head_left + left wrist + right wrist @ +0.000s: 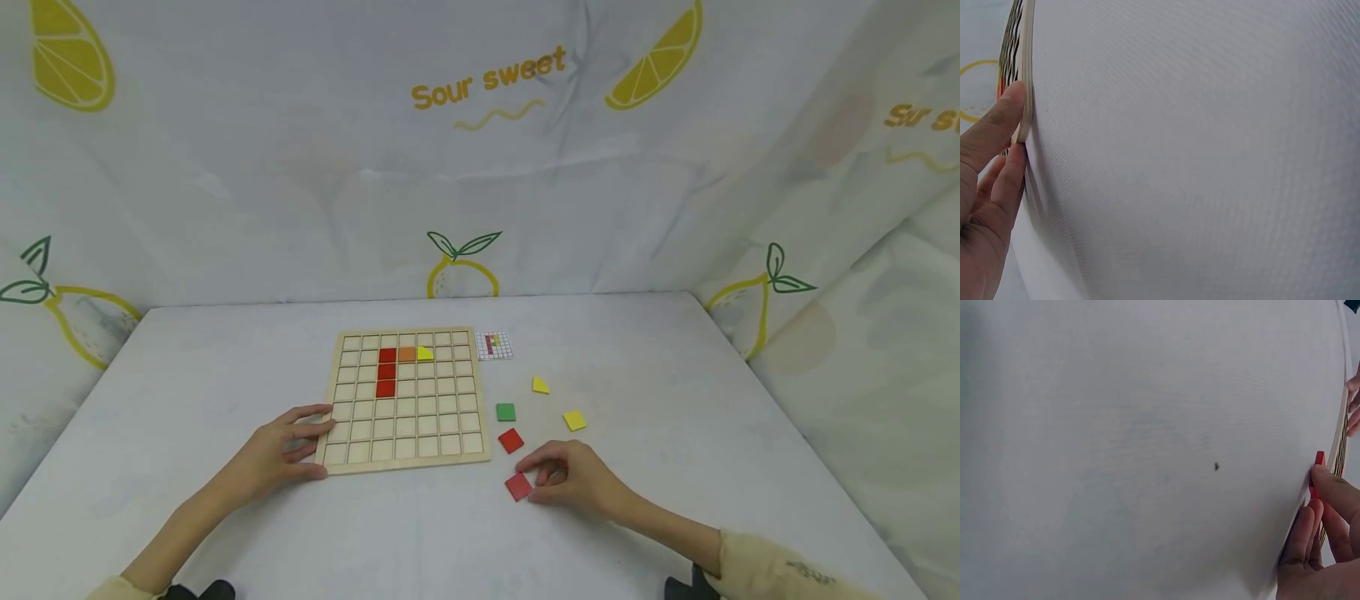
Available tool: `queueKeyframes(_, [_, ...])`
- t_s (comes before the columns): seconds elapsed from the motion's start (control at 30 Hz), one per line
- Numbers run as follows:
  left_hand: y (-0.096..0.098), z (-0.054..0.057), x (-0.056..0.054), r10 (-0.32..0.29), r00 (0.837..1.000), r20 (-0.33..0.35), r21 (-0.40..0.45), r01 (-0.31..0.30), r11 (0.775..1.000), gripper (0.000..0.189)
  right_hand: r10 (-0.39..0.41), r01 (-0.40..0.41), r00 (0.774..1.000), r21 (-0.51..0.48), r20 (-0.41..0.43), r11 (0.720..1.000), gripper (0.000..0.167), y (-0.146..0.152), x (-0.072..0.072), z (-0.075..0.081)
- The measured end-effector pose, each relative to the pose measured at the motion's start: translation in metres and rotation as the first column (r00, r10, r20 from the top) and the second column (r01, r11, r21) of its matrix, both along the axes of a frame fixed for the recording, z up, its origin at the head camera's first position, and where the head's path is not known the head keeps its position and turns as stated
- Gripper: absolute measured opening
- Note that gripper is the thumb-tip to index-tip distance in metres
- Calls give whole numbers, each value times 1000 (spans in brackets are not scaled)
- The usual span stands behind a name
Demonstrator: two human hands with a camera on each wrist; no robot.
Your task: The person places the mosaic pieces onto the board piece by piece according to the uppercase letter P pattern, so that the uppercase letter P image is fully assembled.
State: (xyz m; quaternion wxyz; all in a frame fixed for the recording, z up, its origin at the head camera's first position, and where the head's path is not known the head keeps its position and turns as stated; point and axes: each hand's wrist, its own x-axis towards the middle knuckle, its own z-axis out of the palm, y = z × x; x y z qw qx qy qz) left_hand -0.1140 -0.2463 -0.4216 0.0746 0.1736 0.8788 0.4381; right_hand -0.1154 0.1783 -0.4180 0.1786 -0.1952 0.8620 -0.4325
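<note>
A wooden grid board (405, 467) lies on the table. My left hand (277, 454) touches its left edge near the lower corner, fingers fairly straight; in the left wrist view, fingertips (1015, 92) rest against the board's edge (1027, 94). Off the board's lower right corner, my right hand (573, 479) pinches a red square tile (517, 487) between thumb and fingers. That tile (1319, 458) appears edge-on in the right wrist view. On the board sit a column of red tiles (386, 372), an orange tile (407, 354) and a yellow piece (424, 354) with one slanted side.
Right of the board lie a green tile (506, 412), another red tile (512, 440), a yellow square (574, 420) and a yellow rounded-looking piece (540, 385). A small card with a coloured grid pattern (494, 345) lies beside the board's upper right corner. White fabric (300, 208) hangs behind the table.
</note>
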Motion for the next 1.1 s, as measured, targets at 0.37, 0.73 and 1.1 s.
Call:
queueKeyframes(0.37, [1,2,0,11,1000,18,-1,-11,1000,64,60,-56,995,53,-73,997,25,-6,1,3])
queueKeyframes(0.73, [0,1,1,-6,1000,-25,15,7,1000,65,2,0,999,-41,44,999,24,0,-1,7])
queueKeyframes(1.1, [1,-1,0,-13,999,-37,6,13,1000,64,-112,211,918,-229,379,950,34,14,1,13])
